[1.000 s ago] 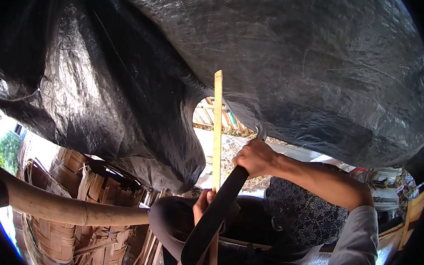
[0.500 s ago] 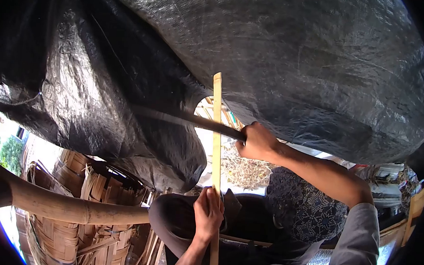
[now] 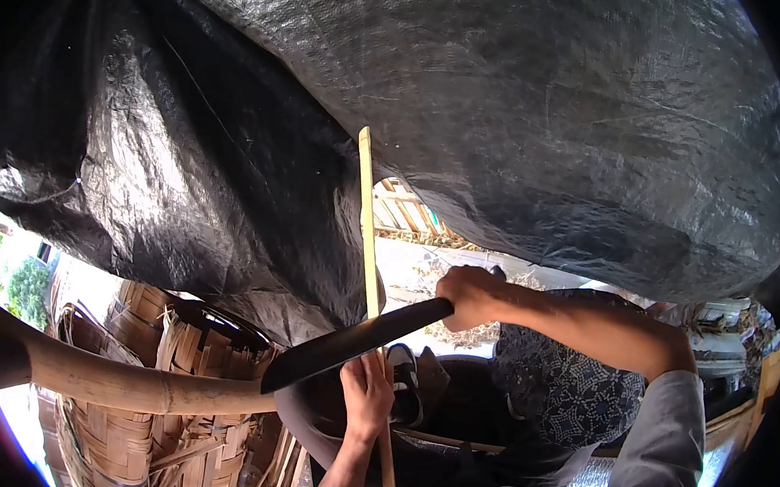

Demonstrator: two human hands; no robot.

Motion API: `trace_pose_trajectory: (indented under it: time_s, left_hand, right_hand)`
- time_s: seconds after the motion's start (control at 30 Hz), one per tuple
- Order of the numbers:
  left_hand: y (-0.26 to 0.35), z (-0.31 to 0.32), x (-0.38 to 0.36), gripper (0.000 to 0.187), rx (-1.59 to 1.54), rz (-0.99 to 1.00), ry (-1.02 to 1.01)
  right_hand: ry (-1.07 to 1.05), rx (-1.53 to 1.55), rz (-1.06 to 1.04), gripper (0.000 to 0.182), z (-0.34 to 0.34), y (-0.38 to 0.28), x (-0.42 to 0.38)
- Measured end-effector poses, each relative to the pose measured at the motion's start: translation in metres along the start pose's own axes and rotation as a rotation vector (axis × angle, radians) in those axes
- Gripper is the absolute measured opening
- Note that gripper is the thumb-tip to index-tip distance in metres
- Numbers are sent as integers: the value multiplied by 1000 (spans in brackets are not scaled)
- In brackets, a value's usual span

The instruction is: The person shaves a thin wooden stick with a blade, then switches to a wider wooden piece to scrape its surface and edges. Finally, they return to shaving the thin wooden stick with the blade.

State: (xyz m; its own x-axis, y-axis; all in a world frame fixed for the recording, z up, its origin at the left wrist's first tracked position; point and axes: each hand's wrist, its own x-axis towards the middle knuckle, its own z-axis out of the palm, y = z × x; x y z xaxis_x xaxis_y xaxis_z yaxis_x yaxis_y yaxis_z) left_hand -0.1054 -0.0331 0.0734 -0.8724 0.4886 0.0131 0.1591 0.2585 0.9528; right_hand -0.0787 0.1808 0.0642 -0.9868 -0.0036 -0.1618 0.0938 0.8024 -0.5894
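Observation:
A long pale bamboo strip stands nearly upright in view, leaning a little left at its top. My left hand is closed round its lower part, near my knee. In my right hand is the handle of a large dark-bladed knife. The blade points left and down. It crosses the strip just above my left fingers, and whether it touches the strip cannot be made out.
Black plastic sheeting hangs across the upper view. A thick bamboo pole runs in from the left, in front of woven bamboo baskets. Patterned dark cloth lies beside my right forearm.
The knife has swung down from above, to just over my left hand. The strip's top has tilted left. My left hand has shifted slightly left and down.

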Motion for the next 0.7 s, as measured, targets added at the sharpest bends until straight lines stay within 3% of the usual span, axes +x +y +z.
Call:
trace_pose_trajectory:
  time_s: [0.07,0.1,0.13,0.17,0.2,0.23,0.27,0.3,0.37,0.43,0.47,0.57,0.63,0.7]
  left_hand:
    - [2,4,-2,38,-71,-18,-29]
    - [-4,3,-9,26,-203,-119,-42]
    - [-46,-2,-15,26,342,107,-51]
    - [-50,0,-13,26,884,333,-58]
    - [-50,-1,-14,26,883,325,-59]
    - [-48,-4,-14,28,616,168,-107]
    - [-26,-3,-10,29,348,14,-151]
    - [-13,-1,-10,29,347,12,-152]
    - [4,5,-10,32,-14,-141,-64]
    - [-2,7,-10,35,-15,-93,-53]
    - [2,8,-9,35,-40,-108,-61]
    - [5,8,-7,35,-58,-119,-84]
    - [10,9,-7,38,-59,-139,-131]
    - [-1,13,-3,40,-18,-170,-41]
  right_hand:
    - [32,-35,-76,13,4,-4,2]
    - [95,-77,-119,13,8,-7,4]
    - [169,-178,-175,12,7,-9,5]
    - [242,-280,-234,12,2,-15,4]
    - [247,-353,-245,12,-4,-18,5]
    - [272,-376,-266,12,-9,-15,7]
    - [258,-405,-187,12,-13,-13,9]
    - [243,-434,-106,13,-16,-9,11]
    - [300,-74,101,19,-19,0,14]
    - [344,235,270,21,-18,0,18]
    - [346,234,266,21,-19,1,18]
    - [355,127,98,20,-20,4,17]
    - [234,-257,-207,16,-26,1,13]
    - [296,-455,-356,17,-17,6,20]
